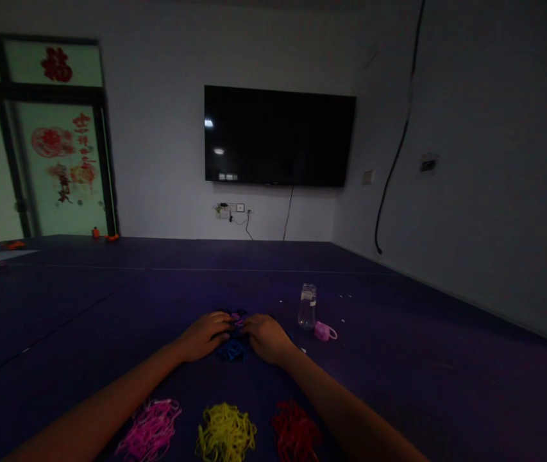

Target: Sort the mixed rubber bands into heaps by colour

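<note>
My left hand (206,336) and my right hand (267,339) meet over a small mixed heap of dark and pink strands (238,317) on the purple surface. The fingers of both hands are bent inward onto the strands, and the fingertips are partly lost in the dark. Just below them lies a pile of blue strands (233,351). Nearer to me, three more piles sit in a row: pink strands (152,428) by my left forearm, yellow strands (226,432) in the middle, and red strands (295,432) beside my right forearm.
Right of my hands stands a clear bottle (307,309), with its pink looped cap (322,331) lying beside it. Small white scraps dot the purple surface (398,359). A television (280,136) hangs on the far wall, and a black cable (393,170) dangles at right.
</note>
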{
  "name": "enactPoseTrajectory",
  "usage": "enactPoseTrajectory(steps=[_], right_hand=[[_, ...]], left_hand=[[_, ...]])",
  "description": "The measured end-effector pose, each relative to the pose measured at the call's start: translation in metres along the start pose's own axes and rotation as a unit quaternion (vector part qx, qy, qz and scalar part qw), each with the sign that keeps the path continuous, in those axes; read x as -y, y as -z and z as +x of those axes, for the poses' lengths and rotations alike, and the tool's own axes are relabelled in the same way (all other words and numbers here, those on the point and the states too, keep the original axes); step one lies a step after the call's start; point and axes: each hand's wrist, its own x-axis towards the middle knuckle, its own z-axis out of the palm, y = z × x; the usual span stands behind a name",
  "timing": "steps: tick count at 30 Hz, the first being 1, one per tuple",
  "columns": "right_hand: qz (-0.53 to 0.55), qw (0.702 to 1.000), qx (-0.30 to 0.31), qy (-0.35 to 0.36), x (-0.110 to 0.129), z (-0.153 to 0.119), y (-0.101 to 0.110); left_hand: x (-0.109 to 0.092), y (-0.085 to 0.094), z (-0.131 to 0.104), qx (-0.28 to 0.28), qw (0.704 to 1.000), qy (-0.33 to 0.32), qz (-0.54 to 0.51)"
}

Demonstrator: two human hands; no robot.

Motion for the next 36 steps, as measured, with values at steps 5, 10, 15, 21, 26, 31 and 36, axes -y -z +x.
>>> enactPoseTrajectory(steps=[5, 10, 15, 21, 26, 31, 36], right_hand=[[-0.001, 1.000, 0.008, 0.004, 0.0010, 0.0001, 0.0012], [0.002, 1.000, 0.014, 0.024, 0.0019, 0.0006, 0.0011], [-0.013, 0.999, 0.015, 0.027, 0.0003, 0.0009, -0.0006], [-0.044, 0.998, 0.019, 0.028, -0.0019, 0.0007, -0.0016], [-0.043, 0.999, 0.015, 0.022, -0.0017, 0.0012, -0.0025], [-0.032, 0.999, -0.001, 0.001, -0.0008, 0.0007, -0.0020], [-0.016, 1.000, -0.009, -0.014, 0.0007, -0.0002, -0.0002]], left_hand=[[0.0020, -0.0022, -0.0015, -0.018, 1.000, 0.018, -0.001], [0.0021, -0.0015, -0.0020, 0.004, 1.000, 0.009, -0.006], [-0.0013, 0.0010, -0.0009, 0.017, 1.000, -0.006, 0.005], [-0.0002, -0.0006, 0.0004, 0.001, 1.000, 0.003, 0.004], [0.0041, -0.0032, -0.0001, 0.022, 1.000, 0.015, 0.016], [0.0060, -0.0049, -0.0008, 0.073, 0.996, 0.036, 0.039], [0.0040, -0.0040, -0.0010, 0.080, 0.995, 0.033, 0.042]])
